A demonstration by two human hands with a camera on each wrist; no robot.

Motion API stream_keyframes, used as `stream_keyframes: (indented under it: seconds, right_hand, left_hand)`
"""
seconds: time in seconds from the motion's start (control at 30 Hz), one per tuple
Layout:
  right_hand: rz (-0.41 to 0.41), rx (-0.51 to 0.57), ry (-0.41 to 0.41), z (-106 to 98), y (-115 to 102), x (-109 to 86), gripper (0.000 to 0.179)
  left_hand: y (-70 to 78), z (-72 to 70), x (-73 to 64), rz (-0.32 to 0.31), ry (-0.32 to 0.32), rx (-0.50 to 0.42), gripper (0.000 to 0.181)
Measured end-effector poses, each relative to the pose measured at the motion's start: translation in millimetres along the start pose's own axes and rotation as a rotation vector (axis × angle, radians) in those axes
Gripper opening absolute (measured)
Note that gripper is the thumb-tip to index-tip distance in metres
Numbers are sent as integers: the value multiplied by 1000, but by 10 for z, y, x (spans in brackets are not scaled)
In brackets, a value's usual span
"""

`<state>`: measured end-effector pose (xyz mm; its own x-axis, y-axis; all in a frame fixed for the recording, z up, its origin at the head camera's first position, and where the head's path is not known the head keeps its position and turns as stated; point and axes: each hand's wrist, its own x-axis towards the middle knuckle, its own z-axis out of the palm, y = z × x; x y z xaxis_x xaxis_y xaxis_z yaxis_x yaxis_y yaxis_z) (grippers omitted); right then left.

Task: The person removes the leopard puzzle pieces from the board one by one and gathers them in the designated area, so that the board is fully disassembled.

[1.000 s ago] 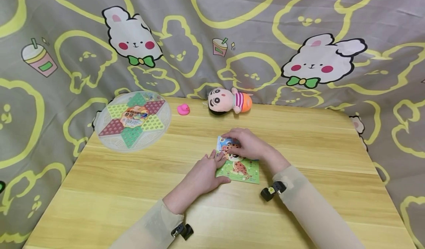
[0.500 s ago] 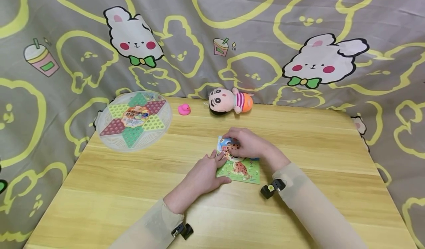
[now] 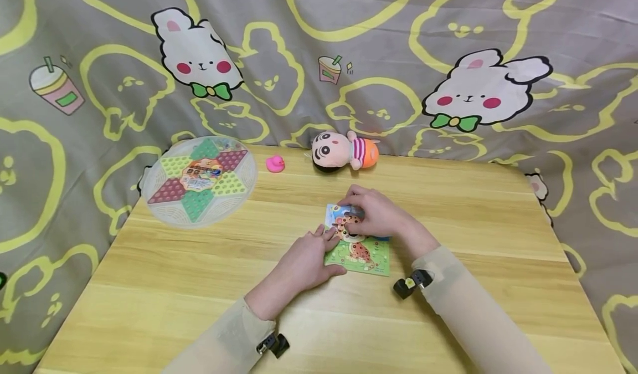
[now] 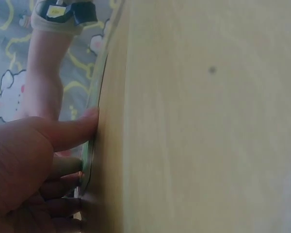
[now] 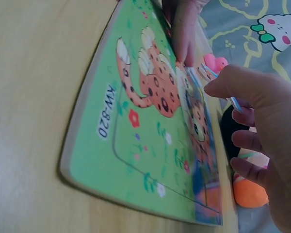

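A small jigsaw puzzle board (image 3: 379,266) with a spotted leopard on green grass and blue sky lies flat on the table. My left hand (image 3: 310,260) rests on its left side, fingertips on the picture and thumb along the near edge. Above the upper part of the board, my right hand (image 3: 376,210) pinches a thin puzzle piece (image 5: 235,103), whose blue-white edge shows between thumb and fingers in the right wrist view. A grey patch shows in the board beneath that hand. Most of the piece's picture is hidden by the fingers.
Behind the board, a plush doll (image 3: 344,151) lies on its side near the curtain (image 3: 279,8). Left of it stand a pink rubber duck (image 3: 275,164) and a round Chinese checkers board (image 3: 199,181). The wooden table (image 3: 473,224) meets the curtain at the back.
My right hand has shifted slightly up and to the right, and more of the grey patch shows beneath it. The left hand stays in place on the board.
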<state>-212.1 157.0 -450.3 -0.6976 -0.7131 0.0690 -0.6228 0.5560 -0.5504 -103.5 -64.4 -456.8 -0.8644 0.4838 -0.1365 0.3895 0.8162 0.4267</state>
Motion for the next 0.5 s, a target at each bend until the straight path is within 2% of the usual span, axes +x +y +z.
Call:
stream_keyframes:
  seconds: [0.17, 0.5]
  right_hand:
    - [10, 66, 7, -62, 6, -82, 48]
    - [13, 115, 53, -218, 32, -299, 46]
  left_hand:
    - [5, -23, 8, 12, -5, 39, 78]
    - [11, -94, 48, 57, -36, 138, 78]
